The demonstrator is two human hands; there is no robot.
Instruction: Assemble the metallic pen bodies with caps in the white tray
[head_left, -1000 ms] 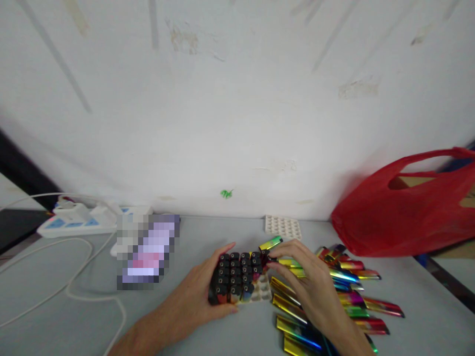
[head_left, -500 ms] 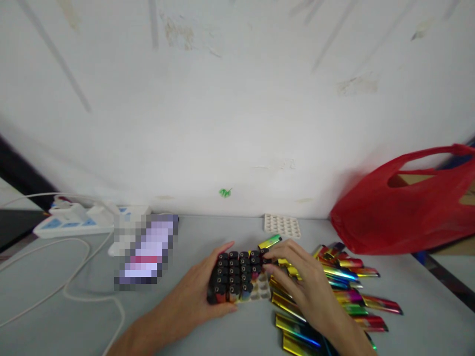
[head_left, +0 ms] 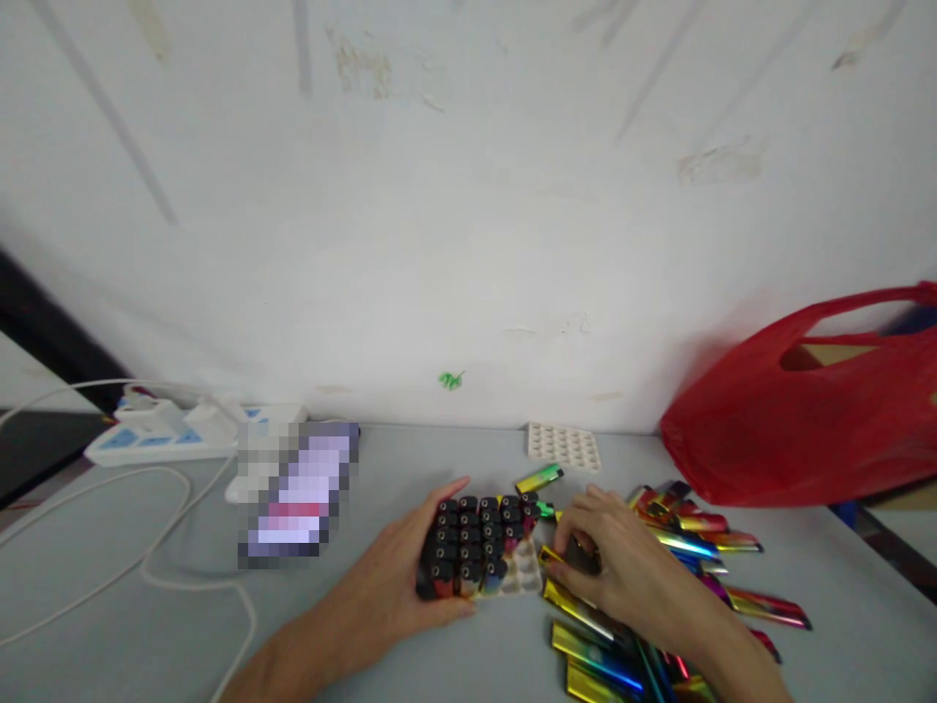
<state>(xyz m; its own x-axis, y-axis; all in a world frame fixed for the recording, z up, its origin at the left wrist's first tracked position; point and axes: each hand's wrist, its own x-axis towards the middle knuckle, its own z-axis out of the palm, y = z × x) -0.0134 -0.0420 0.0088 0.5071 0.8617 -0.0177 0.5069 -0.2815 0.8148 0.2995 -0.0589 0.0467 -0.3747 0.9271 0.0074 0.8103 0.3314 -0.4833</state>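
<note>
My left hand (head_left: 406,561) is wrapped around the left side of a white tray with round pockets (head_left: 523,571). Black-topped lighters (head_left: 468,537) stand packed in most of the tray, while several pockets at its lower right show bare. My right hand (head_left: 611,552) is just right of the tray, over a spread of shiny metallic lighters (head_left: 596,654). Its thumb and fingers curl together around a yellow lighter (head_left: 548,556), mostly hidden by the hand. A single green-yellow lighter (head_left: 540,478) lies behind the tray.
A second white pocketed tray (head_left: 563,445) lies near the wall. At the right stands a red plastic bag (head_left: 797,420). On the left are a white power strip (head_left: 157,444), loose cables (head_left: 183,589) and a blurred phone (head_left: 304,493).
My right hand has left the tray's upper right corner and moved right and down onto the loose lighters. The left hand still holds the tray; the view has shifted slightly.
</note>
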